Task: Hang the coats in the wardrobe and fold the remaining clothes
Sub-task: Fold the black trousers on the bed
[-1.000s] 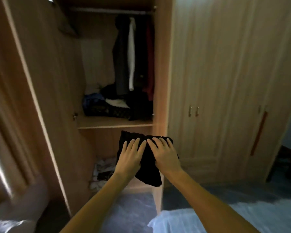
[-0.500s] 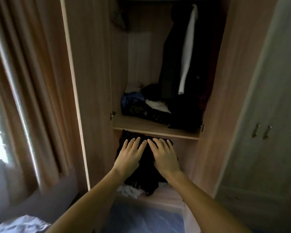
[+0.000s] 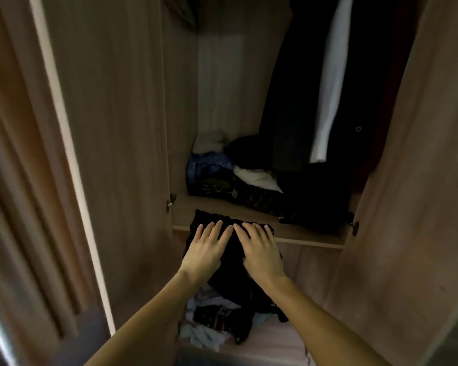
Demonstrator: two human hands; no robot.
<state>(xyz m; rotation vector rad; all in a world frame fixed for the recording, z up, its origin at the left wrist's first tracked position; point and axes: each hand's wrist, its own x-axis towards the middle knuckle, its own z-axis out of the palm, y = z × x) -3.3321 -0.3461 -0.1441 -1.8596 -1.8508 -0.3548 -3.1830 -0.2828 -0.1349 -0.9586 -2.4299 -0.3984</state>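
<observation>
Step in hand: putting away a folded piece; this is the fold-and-store half of the task, not the coat hanging. My left hand (image 3: 204, 250) and right hand (image 3: 261, 253) sit side by side on top of the black folded garment (image 3: 209, 217). The fingers (image 3: 215, 229) of both hands lie straight and flat across the cloth, not curled. Thumbs are out of sight, so I can't say if they pinch from below.

The garment's far edge is over the front lip of the shelf (image 3: 310, 237) and its near end droops toward the lower compartment. I can't tell if it touches the board.

The shelf's bare strip is narrow, in front of the stacked clothes (image 3: 214, 178). 2 or more dark coats (image 3: 288, 101) hang on the right. A loose clothes heap (image 3: 217, 323) lies below.

Next, I judge: slide it forward flat onto the bare strip, lift the drooping end so the fold holds, then let go.
</observation>
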